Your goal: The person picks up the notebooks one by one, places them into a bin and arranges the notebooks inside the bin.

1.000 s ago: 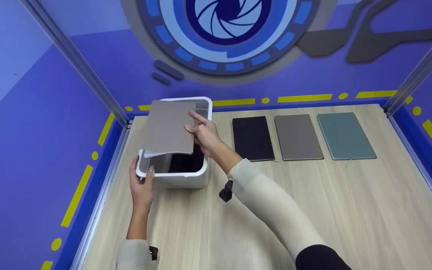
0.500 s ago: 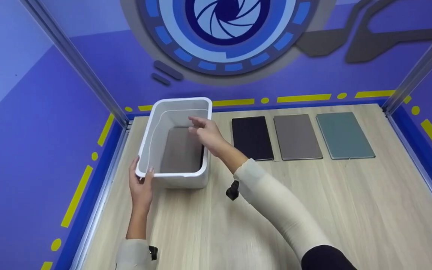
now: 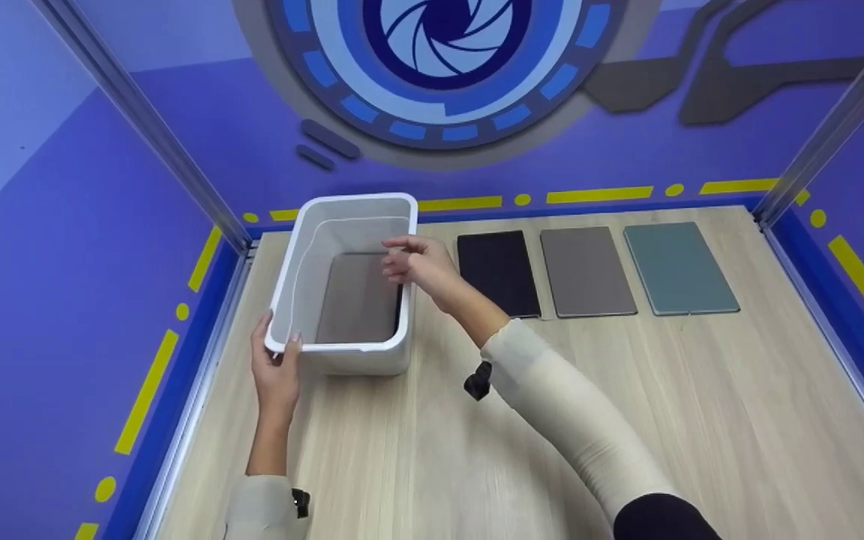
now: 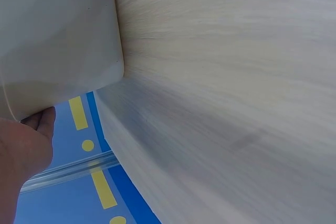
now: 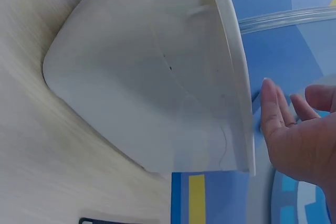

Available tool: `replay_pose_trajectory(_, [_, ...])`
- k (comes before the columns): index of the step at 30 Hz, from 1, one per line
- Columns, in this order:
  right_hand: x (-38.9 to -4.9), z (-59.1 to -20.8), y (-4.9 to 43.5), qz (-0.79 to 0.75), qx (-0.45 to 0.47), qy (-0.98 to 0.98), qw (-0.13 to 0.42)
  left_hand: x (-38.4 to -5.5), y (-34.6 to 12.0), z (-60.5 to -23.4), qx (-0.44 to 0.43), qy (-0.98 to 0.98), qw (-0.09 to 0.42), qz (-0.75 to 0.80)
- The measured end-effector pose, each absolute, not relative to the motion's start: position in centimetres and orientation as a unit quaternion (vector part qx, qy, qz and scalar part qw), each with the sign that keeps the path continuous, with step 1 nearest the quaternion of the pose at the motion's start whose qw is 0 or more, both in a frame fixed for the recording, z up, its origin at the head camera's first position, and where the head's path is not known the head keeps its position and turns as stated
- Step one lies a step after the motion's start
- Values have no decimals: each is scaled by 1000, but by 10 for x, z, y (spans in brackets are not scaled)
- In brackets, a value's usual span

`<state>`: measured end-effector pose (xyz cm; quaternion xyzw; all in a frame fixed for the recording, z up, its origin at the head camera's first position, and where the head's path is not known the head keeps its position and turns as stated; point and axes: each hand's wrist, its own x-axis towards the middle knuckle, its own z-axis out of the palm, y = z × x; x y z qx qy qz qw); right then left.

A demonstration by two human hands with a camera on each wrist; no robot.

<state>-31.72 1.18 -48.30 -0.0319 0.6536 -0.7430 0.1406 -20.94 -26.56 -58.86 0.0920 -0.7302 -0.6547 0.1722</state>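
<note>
Your left grip (image 3: 276,379) pinches the near left corner of the white bin (image 3: 349,347), its thumb on the front rim and its fingers round the side. Your right grip (image 3: 428,266) is loosely spread, holds nothing and hangs above the bin's right rim; the right wrist view shows a narrow gap between them. Inside, a taupe notebook (image 3: 357,300) lies flat, with a dark strip showing along its right edge; you cannot tell what that strip is. On the bench (image 3: 492,435), right of the bin, you have a black notebook (image 3: 498,274), a grey-brown notebook (image 3: 588,271) and a teal notebook (image 3: 681,268) in a row.
</note>
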Motion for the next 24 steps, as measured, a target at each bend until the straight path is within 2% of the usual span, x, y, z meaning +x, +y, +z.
replay_pose_trajectory(13, [-310, -494, 50, -724, -39, 683, 84, -211, -266, -587, 102, -735, 170, -648])
replay_pose_trajectory(24, [-301, -524, 114, -672, -63, 737, 20, -210, -266, -591, 88, -728, 182, -655])
